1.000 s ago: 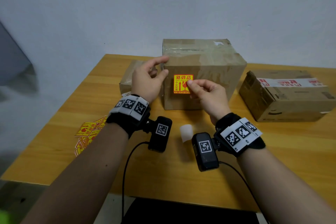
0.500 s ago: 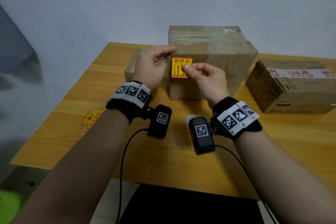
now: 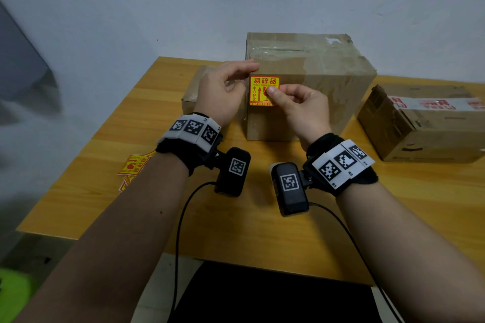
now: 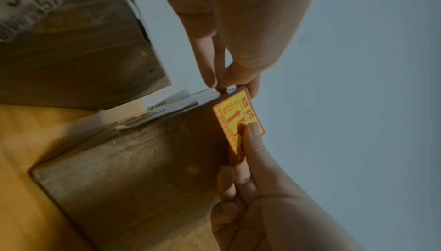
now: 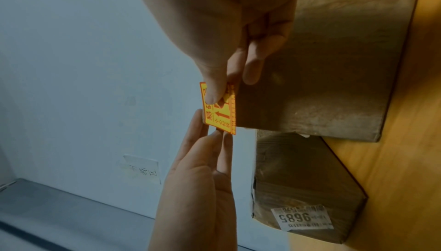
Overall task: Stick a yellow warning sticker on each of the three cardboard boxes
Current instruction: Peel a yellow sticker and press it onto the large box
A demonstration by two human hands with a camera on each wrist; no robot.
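On the wooden worktop (image 3: 262, 231) stand three cardboard boxes: a tall middle box (image 3: 328, 81), a low left box (image 3: 190, 89) partly hidden behind the left hand, and a right box (image 3: 425, 126) with red-printed white tape across its top, set apart from the middle one. A yellow warning sticker (image 3: 262, 86) with red print lies against the near face of the middle box, close to its upper left corner. The right hand (image 3: 301, 110) presses its thumb on the lower right part of the sticker, its other fingers curled beneath; in the right wrist view the thumb (image 5: 214, 89) lies on the printed face while the index finger sits behind that edge, so the hand appears to pinch the sticker, whose one side stands a little off the cardboard. The left hand (image 3: 220, 92) is relaxed with its fingers extended, the fingertips (image 4: 210, 78) touching the top left edge of the middle box just above the sticker; it grips nothing. The two hands are close together, on either side of the sticker. More yellow stickers (image 3: 132, 165) lie loose on the worktop near the left forearm. A white label with printed digits (image 5: 302, 217) shows on the left box in the right wrist view.
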